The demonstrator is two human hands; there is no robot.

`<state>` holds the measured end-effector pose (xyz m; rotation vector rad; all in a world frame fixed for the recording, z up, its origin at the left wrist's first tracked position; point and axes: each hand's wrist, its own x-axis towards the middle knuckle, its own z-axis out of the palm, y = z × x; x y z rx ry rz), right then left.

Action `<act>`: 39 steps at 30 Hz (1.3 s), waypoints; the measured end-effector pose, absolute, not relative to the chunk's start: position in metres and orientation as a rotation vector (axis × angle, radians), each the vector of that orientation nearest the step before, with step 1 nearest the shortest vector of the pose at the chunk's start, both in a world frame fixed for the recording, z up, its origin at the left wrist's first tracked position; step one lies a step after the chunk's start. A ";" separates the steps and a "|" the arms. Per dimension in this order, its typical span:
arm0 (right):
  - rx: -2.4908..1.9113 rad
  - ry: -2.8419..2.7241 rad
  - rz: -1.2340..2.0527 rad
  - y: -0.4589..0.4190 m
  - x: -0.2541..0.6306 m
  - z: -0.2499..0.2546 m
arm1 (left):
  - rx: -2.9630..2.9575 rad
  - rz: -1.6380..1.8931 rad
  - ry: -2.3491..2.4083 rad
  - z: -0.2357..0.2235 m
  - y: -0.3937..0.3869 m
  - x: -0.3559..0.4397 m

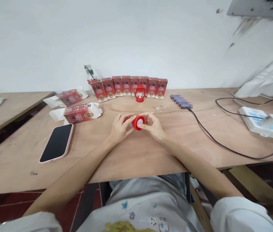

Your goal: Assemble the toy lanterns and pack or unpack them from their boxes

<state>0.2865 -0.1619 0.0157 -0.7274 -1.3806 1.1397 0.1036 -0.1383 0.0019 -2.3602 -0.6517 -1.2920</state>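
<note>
Between my two hands is a small red lantern, tipped so that its round base with a pale centre faces me. My left hand is closed around the lantern's body from the left. From the right, my right hand grips the base's rim, its thumb lying over the pale centre. Beyond my hands a second red lantern stands upright before the boxes. Several tiny clear or metallic pieces lie on the table behind my right hand.
Several red printed boxes stand in a curved row by the wall. Two opened boxes and a phone lie at left. At right are a pixelated purple device, its black cable and a white power strip.
</note>
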 end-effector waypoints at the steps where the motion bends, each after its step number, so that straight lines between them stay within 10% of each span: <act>1: -0.734 -1.380 1.149 -0.162 0.286 0.015 | -2.358 -1.288 -0.656 0.002 -0.138 0.103; 39: -0.761 -1.310 1.183 -0.163 0.284 0.013 | -2.403 -1.236 -0.801 -0.002 -0.139 0.100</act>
